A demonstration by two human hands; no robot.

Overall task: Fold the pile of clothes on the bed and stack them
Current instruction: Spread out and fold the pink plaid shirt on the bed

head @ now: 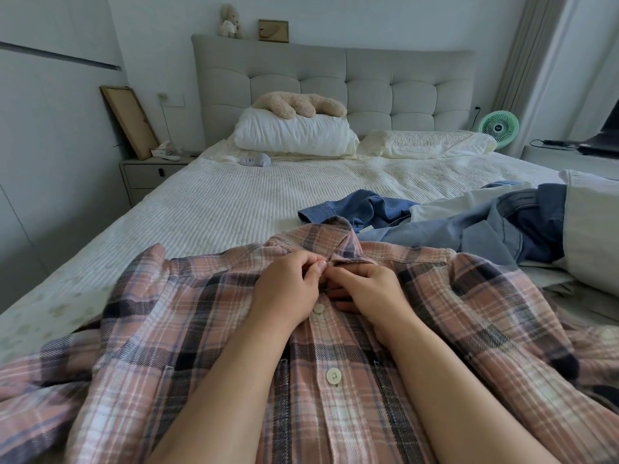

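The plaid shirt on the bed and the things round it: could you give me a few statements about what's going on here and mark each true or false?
1. Both hands, left hand and right hand, pinch the pink plaid shirt just below its collar. True.
2. The shirt is already folded into a neat square. False: it lies spread out, front up, sleeves out to the sides.
3. Blue clothes lie unfolded beyond the shirt, on the right. True.
4. A plush toy lies on the floor. False: it rests on the white pillow by the headboard.
5. A green fan stands right of the bed. True.
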